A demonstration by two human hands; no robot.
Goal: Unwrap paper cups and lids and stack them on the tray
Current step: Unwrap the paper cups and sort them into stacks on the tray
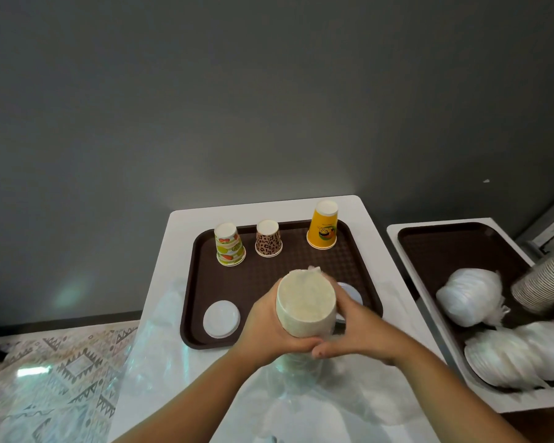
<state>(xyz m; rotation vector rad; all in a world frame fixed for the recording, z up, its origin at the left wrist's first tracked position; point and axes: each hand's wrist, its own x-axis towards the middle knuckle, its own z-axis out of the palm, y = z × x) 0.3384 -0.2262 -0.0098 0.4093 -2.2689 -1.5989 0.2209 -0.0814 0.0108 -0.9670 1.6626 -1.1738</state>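
- I see the wrapped stack of cups (pixel 306 306) at lower centre of the frame, base end toward me, held up over the near edge of the brown tray (pixel 269 276).
- My left hand (pixel 271 327) curls round its left side; my right hand (pixel 354 329) wraps the right side, the fingertips of both meeting underneath.
- Loose clear plastic wrap (pixel 301 388) hangs below the stack onto the white table (pixel 179 219).
- On the tray: three upturned cups, fruit-print cup (pixel 229 244), leopard-print cup (pixel 268 238), orange cup (pixel 323 225), plus a white lid (pixel 221 318) at left.
- At right, a second tray (pixel 445 247) holds bagged lids (pixel 469 295) and a sleeve of cups (pixel 544 282).
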